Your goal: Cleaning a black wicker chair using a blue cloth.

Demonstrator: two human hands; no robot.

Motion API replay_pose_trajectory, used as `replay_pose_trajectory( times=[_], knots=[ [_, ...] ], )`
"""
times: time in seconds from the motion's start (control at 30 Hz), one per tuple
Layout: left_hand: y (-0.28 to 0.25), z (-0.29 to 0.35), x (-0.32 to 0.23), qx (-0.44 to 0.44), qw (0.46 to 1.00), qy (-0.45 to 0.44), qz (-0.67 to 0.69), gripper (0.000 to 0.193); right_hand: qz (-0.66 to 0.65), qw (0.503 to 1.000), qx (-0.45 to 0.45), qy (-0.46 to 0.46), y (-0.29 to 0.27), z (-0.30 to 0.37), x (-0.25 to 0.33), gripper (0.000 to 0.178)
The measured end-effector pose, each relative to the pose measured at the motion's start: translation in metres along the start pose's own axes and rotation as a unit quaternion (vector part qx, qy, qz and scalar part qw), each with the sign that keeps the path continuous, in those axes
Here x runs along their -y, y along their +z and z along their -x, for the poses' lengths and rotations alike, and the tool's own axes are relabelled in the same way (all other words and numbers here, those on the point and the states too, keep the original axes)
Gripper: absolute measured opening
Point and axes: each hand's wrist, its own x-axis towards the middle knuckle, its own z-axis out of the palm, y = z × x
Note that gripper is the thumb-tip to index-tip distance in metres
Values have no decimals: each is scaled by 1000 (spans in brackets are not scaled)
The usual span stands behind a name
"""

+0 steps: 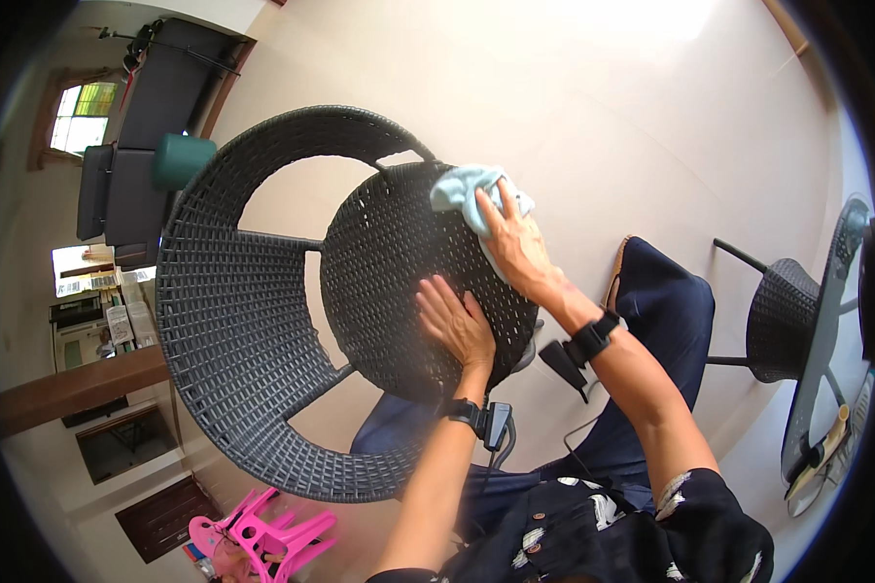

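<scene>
A dark woven wicker armchair (248, 321) with a curved backrest stands before me, its round seat (379, 262) turned toward me. Under my right hand (518, 248) is a light blue cloth (469, 189), bunched against the upper right rim of the seat; the fingers press on it. My left hand (457, 325) lies flat on the lower right part of the seat, fingers stretched out and holding nothing. Each wrist carries a black strap with a small device.
A pink plastic stool (262, 534) is at the lower left. To the right are another woven chair (786, 321) and a table (831, 340) with things on it. A green cylindrical object (183, 161) is by dark furniture (156, 126) behind the armchair. A wooden beam (78, 389) shows at left.
</scene>
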Motion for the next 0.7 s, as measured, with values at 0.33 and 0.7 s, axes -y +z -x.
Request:
replay_pose_trajectory(
  times=[0.33, 0.7],
  knots=[
    [-8, -3, -2, 43, 998, -1, 37, 56, -199, 954, 188, 120, 31, -138, -39, 65],
    [-5, -5, 6, 58, 998, -8, 36, 56, -230, 930, 278, 67, 58, -141, -97, 78]
  ],
)
